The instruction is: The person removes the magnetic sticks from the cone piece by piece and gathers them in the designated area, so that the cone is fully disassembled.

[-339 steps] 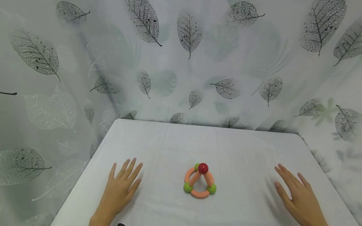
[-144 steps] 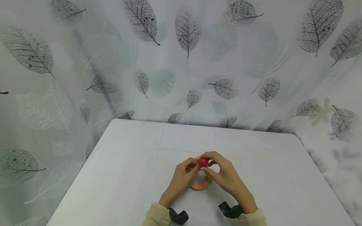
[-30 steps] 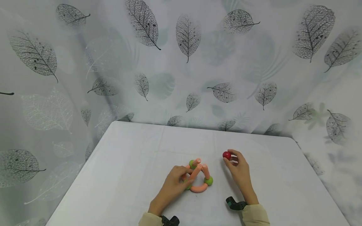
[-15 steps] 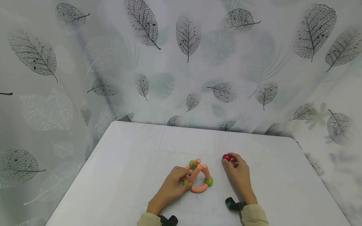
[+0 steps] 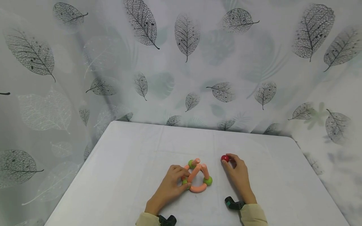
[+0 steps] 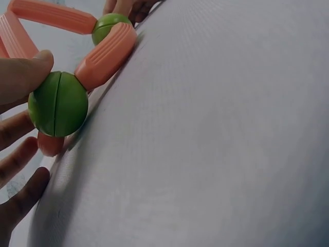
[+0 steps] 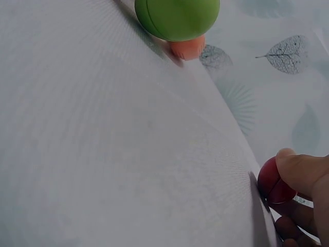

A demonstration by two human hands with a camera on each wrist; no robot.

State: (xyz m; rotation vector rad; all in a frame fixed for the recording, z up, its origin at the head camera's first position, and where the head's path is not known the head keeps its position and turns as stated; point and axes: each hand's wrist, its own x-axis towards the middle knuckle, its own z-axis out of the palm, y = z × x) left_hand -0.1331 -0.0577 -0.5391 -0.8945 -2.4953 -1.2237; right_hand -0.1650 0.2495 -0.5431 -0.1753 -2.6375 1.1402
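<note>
A frame of orange sticks and green balls (image 5: 207,180) stands on the white table, with three orange sticks (image 5: 194,173) rising from it and their upper ends bare. My left hand (image 5: 169,185) grips its left corner, thumb and fingers about the green ball (image 6: 59,104) and the foot of a stick. To the right of the frame, my right hand (image 5: 238,174) pinches a red ball (image 5: 225,158) between thumb and fingers. In the right wrist view the red ball (image 7: 275,181) is right at the table surface, thumb on its upper side.
The white-covered table (image 5: 135,157) carries the frame near its middle. Behind it hangs a leaf-printed curtain (image 5: 169,62). Dark wrist-worn devices (image 5: 234,204) sit at both cuffs, low over the table.
Earlier the red ball sat atop the frame's joined sticks, then both hands held it there. Since then it has come off, moved right and lowered in my right hand; my left hand grips the frame.
</note>
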